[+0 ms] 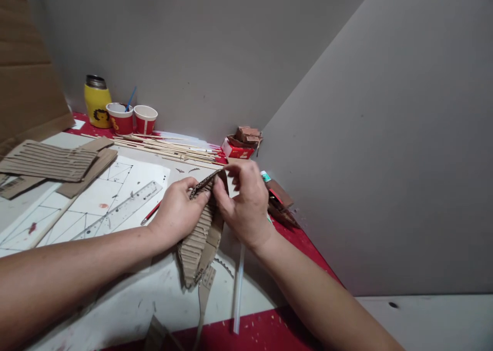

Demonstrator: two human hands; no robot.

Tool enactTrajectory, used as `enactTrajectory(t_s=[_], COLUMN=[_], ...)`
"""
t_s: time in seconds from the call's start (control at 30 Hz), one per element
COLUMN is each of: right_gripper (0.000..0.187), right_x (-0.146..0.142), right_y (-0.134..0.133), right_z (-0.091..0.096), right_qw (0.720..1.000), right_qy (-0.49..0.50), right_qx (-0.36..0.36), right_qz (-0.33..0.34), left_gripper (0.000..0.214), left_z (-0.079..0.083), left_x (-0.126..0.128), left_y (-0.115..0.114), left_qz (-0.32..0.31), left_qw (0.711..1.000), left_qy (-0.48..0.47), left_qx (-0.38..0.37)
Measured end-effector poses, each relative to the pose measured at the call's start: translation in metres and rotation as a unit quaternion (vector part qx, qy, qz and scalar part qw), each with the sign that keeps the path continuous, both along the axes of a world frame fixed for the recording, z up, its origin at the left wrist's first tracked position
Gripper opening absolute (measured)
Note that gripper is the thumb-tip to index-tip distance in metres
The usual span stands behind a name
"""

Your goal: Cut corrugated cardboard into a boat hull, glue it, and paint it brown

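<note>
Between my hands is a small boat-like piece made of corrugated cardboard (pixel 195 246), ribbed on one face and pointed at its lower end. My left hand (pixel 179 210) grips its left side, thumb on the ribbed face. At the upper end, my right hand (pixel 246 199) pinches the cardboard edge with thumb and fingers; part of that edge is hidden behind the fingers. Below the piece lie a thin cardboard offcut (pixel 206 289) and a translucent glue stick (pixel 239 292). A red pencil (pixel 151 212) rests left of my left hand.
A clear ruler (pixel 119 210) lies on a paper drawing (pixel 87 202). Cardboard sheets (pixel 50 161) are stacked at left. Thin wooden sticks (pixel 169 150) run along the back, before a yellow bottle (pixel 97 102) and paper cups (pixel 145 119). A grey wall (pixel 385 135) bounds the right side.
</note>
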State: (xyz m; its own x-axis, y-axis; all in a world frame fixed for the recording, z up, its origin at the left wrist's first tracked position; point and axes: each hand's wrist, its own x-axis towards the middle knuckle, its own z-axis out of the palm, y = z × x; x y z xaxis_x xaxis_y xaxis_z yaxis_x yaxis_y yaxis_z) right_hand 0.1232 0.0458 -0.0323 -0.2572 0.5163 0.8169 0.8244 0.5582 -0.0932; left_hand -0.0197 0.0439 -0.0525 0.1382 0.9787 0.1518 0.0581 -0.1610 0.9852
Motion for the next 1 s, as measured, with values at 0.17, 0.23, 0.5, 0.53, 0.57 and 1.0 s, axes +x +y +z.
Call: enactTrajectory(t_s=[0.17,0.23,0.5,0.53,0.57,1.0], right_gripper=[0.011,0.016,0.022,0.019,0.015,0.013], right_x=[0.0013,0.0011,0.0012,0.0015,0.0017,-0.0036], right_y=[0.0033,0.0038,0.0039,0.0036,0.0032,0.0050], right_z=[0.0009,0.0002,0.0005,0.0014,0.0022,-0.0008], right_qw=[0.986,0.981,0.965,0.958,0.952,0.923], right_qy=[0.093,0.096,0.115,0.124,0.135,0.207], right_qx=[-0.135,-0.165,-0.228,-0.247,-0.264,-0.307], right_qz=[0.035,0.042,0.064,0.073,0.080,0.103], left_gripper=[0.012,0.011,0.017,0.016,0.015,0.015], left_z=[0.0027,0.0023,-0.0012,-0.0009,-0.0004,-0.0026], left_x=[-0.0012,-0.0014,-0.0029,-0.0033,-0.0035,-0.0037], left_y=[0.0006,0.0010,0.0035,0.0039,0.0043,0.0048], left_qz=[0.008,0.008,-0.016,-0.017,-0.017,-0.014], left_qw=[1.000,1.000,0.999,0.999,0.999,1.000], left_qy=[0.004,0.011,0.009,0.007,0.006,0.016], left_qx=[0.003,0.003,-0.032,-0.032,-0.031,-0.022])
